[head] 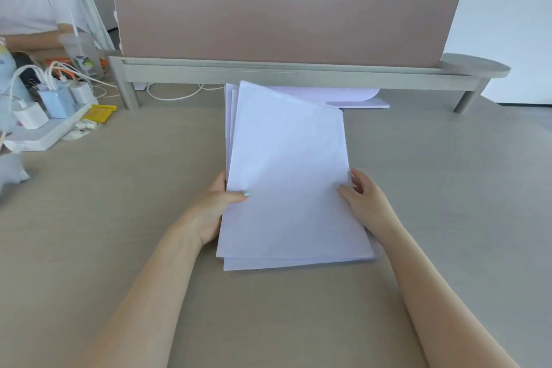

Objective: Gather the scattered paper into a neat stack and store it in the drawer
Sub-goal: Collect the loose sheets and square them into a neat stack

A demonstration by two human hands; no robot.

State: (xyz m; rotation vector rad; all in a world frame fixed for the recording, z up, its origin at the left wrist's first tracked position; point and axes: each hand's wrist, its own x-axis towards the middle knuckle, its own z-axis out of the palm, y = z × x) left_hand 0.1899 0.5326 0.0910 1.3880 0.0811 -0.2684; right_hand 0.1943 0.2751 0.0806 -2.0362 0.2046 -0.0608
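Note:
Several white sheets form a loose paper stack point(286, 176) in the middle of the desk point(119, 203), their edges fanned out of line at the top left and bottom. My left hand point(213, 212) grips the stack's left edge, thumb on top and fingers underneath. On the right edge my right hand point(364, 203) holds the stack, thumb on top and fingers curled at the side. No drawer is in view.
A pink divider panel point(283, 18) on a grey raised shelf point(298, 73) blocks the desk's far side, with more white sheets point(343, 95) under it. A power strip with chargers and cables point(44, 113) sits at the left. A person in white point(33, 3) sits far left.

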